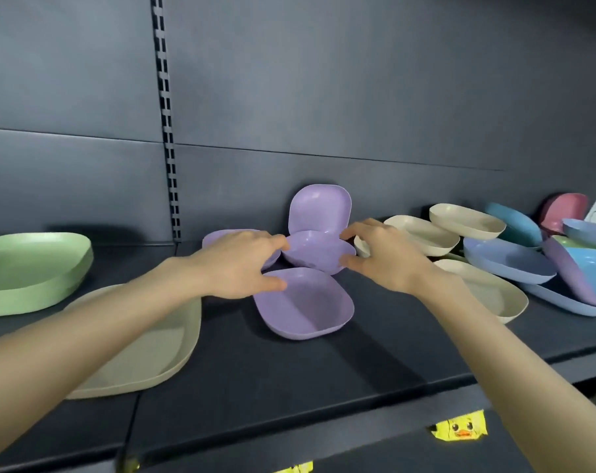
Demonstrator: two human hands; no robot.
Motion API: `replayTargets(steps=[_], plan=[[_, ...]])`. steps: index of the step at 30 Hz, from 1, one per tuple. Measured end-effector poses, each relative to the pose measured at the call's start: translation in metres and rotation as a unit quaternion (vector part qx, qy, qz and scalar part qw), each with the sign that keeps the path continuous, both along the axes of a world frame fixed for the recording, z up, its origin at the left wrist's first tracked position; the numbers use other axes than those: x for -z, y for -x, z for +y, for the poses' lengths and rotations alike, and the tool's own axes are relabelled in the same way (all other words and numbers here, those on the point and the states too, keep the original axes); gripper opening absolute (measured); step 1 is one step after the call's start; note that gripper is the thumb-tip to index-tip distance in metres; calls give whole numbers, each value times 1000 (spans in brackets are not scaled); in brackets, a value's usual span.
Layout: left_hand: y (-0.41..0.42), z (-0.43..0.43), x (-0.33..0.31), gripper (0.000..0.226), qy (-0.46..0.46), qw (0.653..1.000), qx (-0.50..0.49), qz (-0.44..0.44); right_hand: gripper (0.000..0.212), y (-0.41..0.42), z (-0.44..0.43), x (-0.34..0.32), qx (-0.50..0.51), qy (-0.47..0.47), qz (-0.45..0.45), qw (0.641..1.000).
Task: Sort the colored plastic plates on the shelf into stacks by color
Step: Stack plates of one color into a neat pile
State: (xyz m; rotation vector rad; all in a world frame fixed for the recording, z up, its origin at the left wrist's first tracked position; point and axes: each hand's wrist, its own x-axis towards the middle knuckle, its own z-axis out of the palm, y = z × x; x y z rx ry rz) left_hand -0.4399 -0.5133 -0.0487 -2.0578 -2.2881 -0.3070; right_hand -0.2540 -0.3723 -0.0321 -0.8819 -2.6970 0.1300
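Several small purple plates cluster mid-shelf. One purple plate (315, 250) is tilted and lifted, pinched at its left rim by my left hand (236, 264) and at its right rim by my right hand (382, 256). Behind it another purple plate (320, 208) leans upright against the back wall. A third purple plate (306, 303) lies flat in front, and a further purple plate (218, 237) is mostly hidden under my left hand. Cream plates (423, 233) and blue plates (508, 261) lie jumbled to the right.
A large green plate stack (33, 271) sits far left, with a big beige plate (153, 349) under my left forearm. A pink plate (563, 213) and a light blue plate (593, 271) crowd the far right. The dark shelf's front edge (289, 428) carries a yellow duck sticker (460, 430).
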Motion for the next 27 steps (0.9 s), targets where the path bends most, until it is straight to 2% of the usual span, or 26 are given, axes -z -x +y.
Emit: replayTargets(steps=[2, 3, 6, 9, 17, 21, 27], plan=[[2, 12, 4, 31, 20, 1000, -4, 16, 43, 7, 16, 6, -5, 3, -22, 1000], [2, 17, 6, 32, 33, 999, -9, 17, 44, 10, 23, 8, -9, 7, -29, 1000], [4, 33, 11, 50, 50, 998, -23, 1, 44, 20, 46, 13, -31, 32, -32, 998], [4, 49, 11, 56, 32, 998, -55, -9, 43, 27, 67, 14, -53, 41, -42, 997], [10, 102, 13, 41, 31, 987, -153, -50, 51, 49, 113, 20, -48, 49, -94, 993], [20, 121, 21, 38, 32, 983, -176, -44, 43, 63, 131, 29, -48, 27, -121, 991], [29, 136, 24, 31, 19, 982, -186, -28, 45, 72, 147, 36, -56, 46, -117, 991]])
